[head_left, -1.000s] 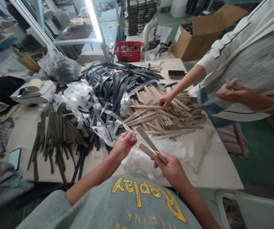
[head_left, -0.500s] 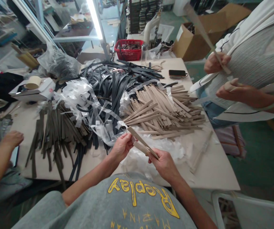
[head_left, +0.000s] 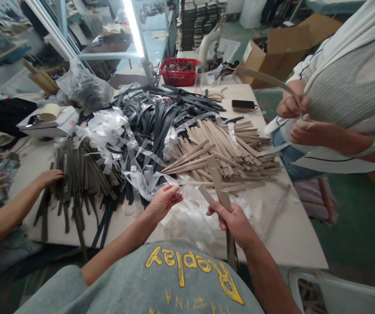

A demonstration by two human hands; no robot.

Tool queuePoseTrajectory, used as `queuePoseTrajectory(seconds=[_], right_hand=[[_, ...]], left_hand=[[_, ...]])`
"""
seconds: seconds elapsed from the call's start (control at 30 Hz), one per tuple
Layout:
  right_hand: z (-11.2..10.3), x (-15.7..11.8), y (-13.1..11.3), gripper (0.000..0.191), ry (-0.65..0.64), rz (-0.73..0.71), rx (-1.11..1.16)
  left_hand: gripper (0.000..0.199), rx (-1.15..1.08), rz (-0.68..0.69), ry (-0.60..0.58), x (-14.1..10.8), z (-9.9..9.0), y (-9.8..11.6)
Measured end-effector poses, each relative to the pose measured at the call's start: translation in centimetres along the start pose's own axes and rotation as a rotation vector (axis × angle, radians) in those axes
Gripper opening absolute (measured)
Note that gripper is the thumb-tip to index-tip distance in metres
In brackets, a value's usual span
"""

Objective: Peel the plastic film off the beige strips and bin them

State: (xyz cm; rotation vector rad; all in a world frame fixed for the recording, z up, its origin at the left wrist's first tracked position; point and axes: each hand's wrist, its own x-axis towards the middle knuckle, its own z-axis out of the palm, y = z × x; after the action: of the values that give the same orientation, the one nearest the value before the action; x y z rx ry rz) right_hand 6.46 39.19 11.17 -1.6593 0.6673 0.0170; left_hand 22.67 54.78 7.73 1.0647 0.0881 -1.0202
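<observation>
In front of my shirt, my right hand (head_left: 235, 220) is wrapped round a few flat tan strips (head_left: 218, 179). Their ends fan out above the fingers and hang below the fist. My left hand (head_left: 166, 199) is to the left of them, apart from the strips, with thumb and fingertips pinched together. What it pinches, if anything, is too small to make out. Beyond both hands lies a heap of beige strips (head_left: 230, 146). Crumpled clear film scraps (head_left: 187, 220) are spread on the table under my hands.
Dark blue-grey strips (head_left: 158, 115), white film (head_left: 104, 126) and olive-brown strips (head_left: 79, 174) cover the table's left and middle. Behind are a red basket (head_left: 179, 72), a bottle (head_left: 199, 76) and a phone (head_left: 243, 105). A co-worker's hands (head_left: 297, 115) bend a strip at right; another person's hand (head_left: 52, 178) touches the olive-brown strips.
My hands have moved apart. The strips in my right hand have swung from tilting left to nearly upright. The person at left has reached onto the olive-brown strips; the right co-worker's strip is now bent.
</observation>
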Motion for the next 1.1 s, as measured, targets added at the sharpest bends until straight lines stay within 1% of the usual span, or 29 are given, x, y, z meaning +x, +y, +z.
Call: queuePoseTrajectory(seconds=[0.03,0.1,0.17,0.2,0.23,0.3,0.37,0.43,0.5,0.63,0.7,0.8,0.9,0.97,1.1], right_hand=[[-0.3,0.3,-0.2,0.050,-0.027,0.009,0.034],[-0.2,1.2,-0.8,0.052,-0.100,0.016,0.084],[0.5,2.2,-1.3,0.056,-0.166,0.015,0.111],[1.0,2.7,-1.6,0.057,-0.186,0.010,0.114],[1.5,3.1,-1.8,0.058,-0.192,0.000,0.109],[2.4,3.6,-2.2,0.055,-0.173,-0.037,0.076],[2.7,3.7,-2.4,0.047,-0.117,-0.095,0.024],[2.7,3.7,-2.5,0.044,-0.051,-0.147,-0.021],[2.4,3.7,-2.3,0.045,-0.003,-0.157,-0.036],[2.0,4.0,-1.8,0.048,0.009,-0.091,0.022],[2.1,4.3,-1.8,0.049,0.007,-0.073,0.058],[2.2,4.7,-2.1,0.049,0.014,-0.060,0.072],[1.8,4.8,-2.7,0.050,0.021,-0.056,0.074],[1.1,4.4,-2.9,0.053,0.073,-0.044,0.015],[-0.8,2.5,-2.5,0.059,0.237,-0.021,-0.277]], left_hand=[[0.037,0.073,-0.008,-0.037,-0.1,-0.1,0.1],[0.036,0.247,-0.025,-0.153,-0.4,0.0,0.0],[0.032,0.417,-0.036,-0.257,-0.8,0.3,-0.3],[0.030,0.497,-0.033,-0.287,-1.0,0.5,-0.6],[0.027,0.576,-0.021,-0.301,-1.2,0.7,-0.8],[0.019,0.742,0.024,-0.291,-1.7,1.0,-1.2],[0.014,0.888,0.076,-0.275,-2.0,1.1,-1.3],[0.012,0.959,0.111,-0.253,-2.4,1.0,-1.4],[0.015,0.899,0.097,-0.257,-2.7,0.9,-1.4],[0.026,0.515,-0.063,-0.323,-3.1,0.8,-1.8],[0.031,0.383,-0.128,-0.324,-3.2,1.0,-2.2],[0.038,0.331,-0.185,-0.352,-2.9,1.4,-2.7],[0.040,0.308,-0.201,-0.377,-2.3,1.7,-3.1],[0.042,0.232,-0.187,-0.306,-1.8,1.7,-2.8],[0.043,-0.020,-0.085,-0.054,-0.9,1.5,-1.5]])
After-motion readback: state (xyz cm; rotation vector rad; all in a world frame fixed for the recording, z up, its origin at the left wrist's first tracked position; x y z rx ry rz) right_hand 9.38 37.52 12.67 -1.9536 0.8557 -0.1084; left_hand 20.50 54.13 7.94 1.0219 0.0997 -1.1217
